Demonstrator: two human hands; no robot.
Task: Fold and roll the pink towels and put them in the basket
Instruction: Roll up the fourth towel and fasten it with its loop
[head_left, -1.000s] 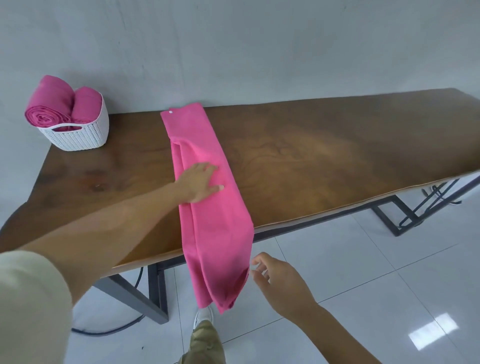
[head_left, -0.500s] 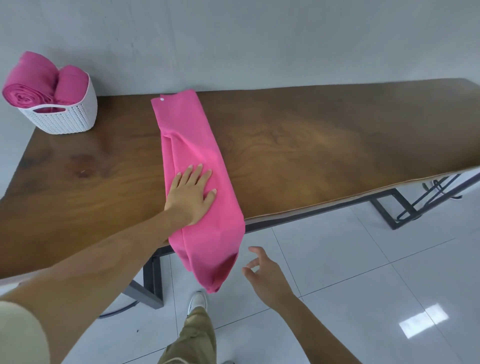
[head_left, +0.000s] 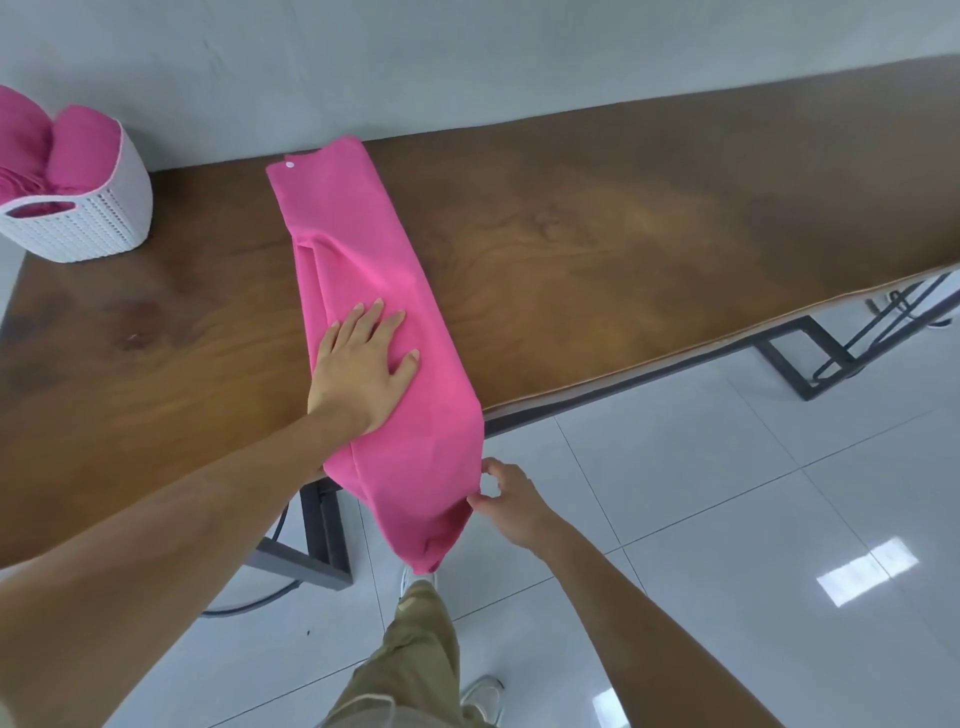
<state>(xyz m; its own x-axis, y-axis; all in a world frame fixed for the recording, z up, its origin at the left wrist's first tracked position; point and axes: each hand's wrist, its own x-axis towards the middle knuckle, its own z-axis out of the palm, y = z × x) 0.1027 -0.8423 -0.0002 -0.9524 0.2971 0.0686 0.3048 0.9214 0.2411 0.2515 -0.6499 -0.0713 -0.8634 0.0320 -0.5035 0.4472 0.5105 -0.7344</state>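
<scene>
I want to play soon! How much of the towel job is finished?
Two rolled towels sit in the white basket. A third towel lies folded into a long strip on the table, its end hanging off. The left hand presses it flat and the right hand is at the hanging end. Rolling and basketing it remain.

We see one pink towel (head_left: 363, 260) folded lengthwise into a long narrow strip. It lies across the wooden table (head_left: 623, 234) from the far edge toward us, and its near end hangs off the front edge. A small white dot (head_left: 289, 165) marks its far corner. Two rolled pink towels (head_left: 83, 150) stand in the white perforated basket (head_left: 93, 228) at the table's far left.
</scene>
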